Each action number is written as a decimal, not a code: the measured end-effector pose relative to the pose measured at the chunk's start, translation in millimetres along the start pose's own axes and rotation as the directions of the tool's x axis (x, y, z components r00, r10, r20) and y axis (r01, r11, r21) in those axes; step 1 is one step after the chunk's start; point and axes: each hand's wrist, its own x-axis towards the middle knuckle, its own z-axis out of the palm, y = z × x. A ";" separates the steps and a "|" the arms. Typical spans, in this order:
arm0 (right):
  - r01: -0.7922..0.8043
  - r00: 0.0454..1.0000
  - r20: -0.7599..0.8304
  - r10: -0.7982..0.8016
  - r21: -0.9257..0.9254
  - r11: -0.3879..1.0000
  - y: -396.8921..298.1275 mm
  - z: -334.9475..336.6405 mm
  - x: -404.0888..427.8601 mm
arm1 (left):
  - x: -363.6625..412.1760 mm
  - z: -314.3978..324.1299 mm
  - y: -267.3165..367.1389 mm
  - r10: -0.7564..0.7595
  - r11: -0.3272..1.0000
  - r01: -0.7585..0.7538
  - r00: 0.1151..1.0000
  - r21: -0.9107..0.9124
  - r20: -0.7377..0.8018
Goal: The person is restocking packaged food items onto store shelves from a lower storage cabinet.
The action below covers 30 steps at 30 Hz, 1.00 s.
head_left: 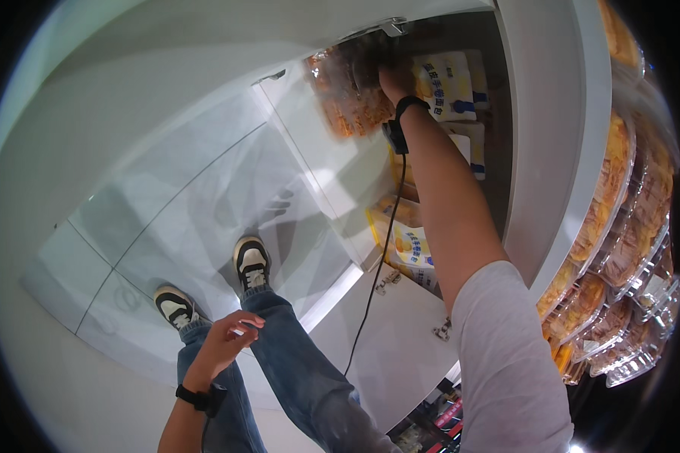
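My right hand (pixel 398 84) reaches deep into a white cabinet, its fingers lost in a dark blur. Close by that hand is a clear plastic pack of orange-brown food (pixel 348 105), partly blurred; whether I grip it is unclear. Beside my wrist lies a white-and-yellow printed bread bag (pixel 449 85). A similar bread bag (pixel 412 244) stands nearer the cabinet's hinged side, partly hidden by my forearm. Over my jeans, my left hand (pixel 229 340) hangs with loosely bent fingers and nothing in it.
A hinged white cabinet door (pixel 402 334) stands open beside my legs. A black cable (pixel 381 263) runs down from my right wrist strap. Clear packs of bread (pixel 617 226) are stacked along the right. My shoes rest on a grey tiled floor (pixel 164 226).
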 end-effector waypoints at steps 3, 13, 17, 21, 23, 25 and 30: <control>0.064 0.997 -0.037 -0.070 -0.148 0.987 29.9 -16.1 25.5 | 12.1 13.1 2.6 0.011 0.999 -0.009 0.999 -0.040 0.034; -0.162 0.986 -0.024 0.167 -0.419 0.894 8.5 -15.2 4.2 | 17.3 14.9 3.2 0.034 0.999 -0.034 0.999 -0.023 0.026; -0.124 0.985 -0.168 0.044 -0.507 0.853 16.5 -23.5 3.4 | 22.3 22.7 6.2 0.122 0.991 -0.121 0.992 -0.048 0.024; 0.008 0.911 -0.397 -0.108 -0.245 0.970 10.5 -26.4 -43.0 | 10.4 25.2 39.2 0.218 0.968 -0.209 0.975 0.138 -0.053; 0.140 0.876 -0.462 -0.140 -0.035 0.990 4.1 -29.2 -72.9 | 10.2 27.5 55.3 0.183 0.979 -0.181 0.983 0.090 -0.026; 0.233 0.802 -0.540 -0.254 -0.109 0.966 1.9 -34.0 -109.7 | 14.0 39.7 71.8 0.397 0.916 -0.380 0.906 0.133 -0.149; 0.290 0.909 -0.385 -0.159 0.310 0.905 -58.9 -50.7 -274.8 | 16.4 53.2 99.2 0.393 0.918 -0.369 0.891 0.143 -0.225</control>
